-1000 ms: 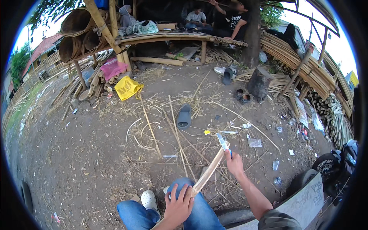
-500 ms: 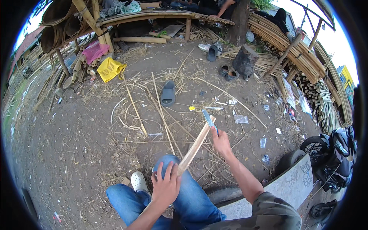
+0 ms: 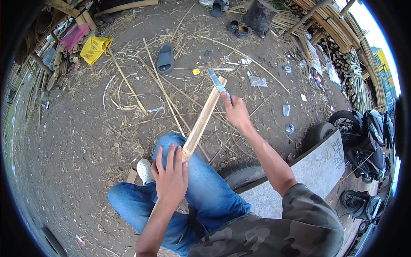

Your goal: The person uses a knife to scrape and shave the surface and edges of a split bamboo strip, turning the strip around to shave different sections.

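Note:
A pale split bamboo piece (image 3: 201, 122) slants from my raised knee (image 3: 172, 143) up and to the right. My left hand (image 3: 171, 175) lies over the knee, fingers stretched and slightly apart. Its thumb side touches the lower end of the bamboo; the palm is hidden. Out at the upper end, my right hand (image 3: 235, 109) is closed around a knife (image 3: 216, 80) with a bluish handle. The blade lies across the bamboo close to its tip, and my right thumb rests near the blade's base.
Thin bamboo strips (image 3: 124, 83) and shavings litter the ground, with a grey slide sandal (image 3: 165, 59) among them. A yellow bag (image 3: 95, 49) lies at far left. On the right are a grey board (image 3: 317, 165), tyres (image 3: 317, 135) and a motorbike (image 3: 368, 145); a stump (image 3: 259, 18) stands at the back.
The view has tilted downward, so the scene sits higher in the picture. The knife stays near the bamboo's tip, with its blade lying more across it. My left hand remains on the knee.

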Demonstrator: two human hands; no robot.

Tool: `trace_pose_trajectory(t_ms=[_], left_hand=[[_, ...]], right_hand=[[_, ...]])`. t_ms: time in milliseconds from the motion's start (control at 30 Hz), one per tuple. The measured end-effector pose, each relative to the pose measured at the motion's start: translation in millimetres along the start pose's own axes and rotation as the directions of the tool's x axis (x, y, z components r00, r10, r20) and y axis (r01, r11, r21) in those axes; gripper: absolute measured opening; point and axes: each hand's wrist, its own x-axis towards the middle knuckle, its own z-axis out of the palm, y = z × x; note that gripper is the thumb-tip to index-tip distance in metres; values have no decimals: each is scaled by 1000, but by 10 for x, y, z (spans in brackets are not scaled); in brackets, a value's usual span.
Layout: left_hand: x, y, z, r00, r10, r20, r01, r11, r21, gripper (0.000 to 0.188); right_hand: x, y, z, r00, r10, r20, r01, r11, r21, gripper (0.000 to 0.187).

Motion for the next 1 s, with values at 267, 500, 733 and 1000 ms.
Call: trace_pose_trajectory(t_ms=[267, 500, 733, 1000], left_hand=[[-3, -27, -10, 999, -27, -24, 27, 999, -26, 50], [9, -29, -5, 999, -41, -36, 39, 998, -45, 48], [73, 47, 9, 999, -38, -33, 34, 992, -120, 44], [7, -30, 8, 998, -36, -50, 33, 997, -65, 46]], right_hand=[[-463, 125, 109, 996, 68, 53, -72, 995, 63, 55], [-540, 84, 59, 994, 83, 73, -89, 993, 80, 54], [41, -105, 42, 1000, -16, -21, 16, 1000, 17, 58], [-386, -106, 205, 991, 86, 98, -92, 994, 58, 59]])
